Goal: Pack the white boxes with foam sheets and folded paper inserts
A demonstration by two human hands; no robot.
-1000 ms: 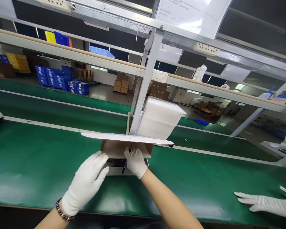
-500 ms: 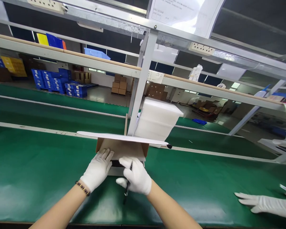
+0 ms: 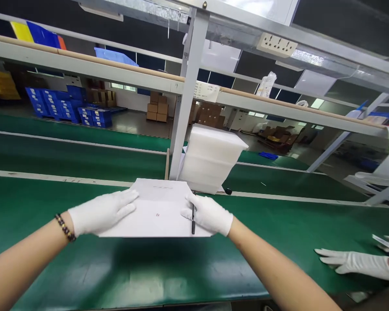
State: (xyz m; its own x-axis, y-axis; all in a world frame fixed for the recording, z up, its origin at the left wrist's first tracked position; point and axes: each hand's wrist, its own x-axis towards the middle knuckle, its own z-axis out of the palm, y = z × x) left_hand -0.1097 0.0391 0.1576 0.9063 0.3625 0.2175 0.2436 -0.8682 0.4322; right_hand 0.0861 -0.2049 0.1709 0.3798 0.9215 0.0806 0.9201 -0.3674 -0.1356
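A white box [image 3: 157, 209] lies with its lid down on the green belt [image 3: 52, 259] in front of me. My left hand [image 3: 100, 212], in a white glove, rests flat on the lid's left side with fingers stretched out. On the lid's right side presses my gloved right hand [image 3: 210, 214], which holds a black pen [image 3: 193, 219] between its fingers. A beaded bracelet [image 3: 65, 226] sits on my left wrist.
A stack of white foam sheets [image 3: 210, 157] stands behind the box beside a metal upright post [image 3: 186, 99]. Another person's gloved hand [image 3: 353, 261] lies flat on the belt at the right. Blue crates [image 3: 61, 106] and cardboard boxes [image 3: 157, 110] stand far behind.
The box's lid, raised before, is now folded down. Both hands moved from inside the box onto the top of the lid. The camera tilted slightly downward.
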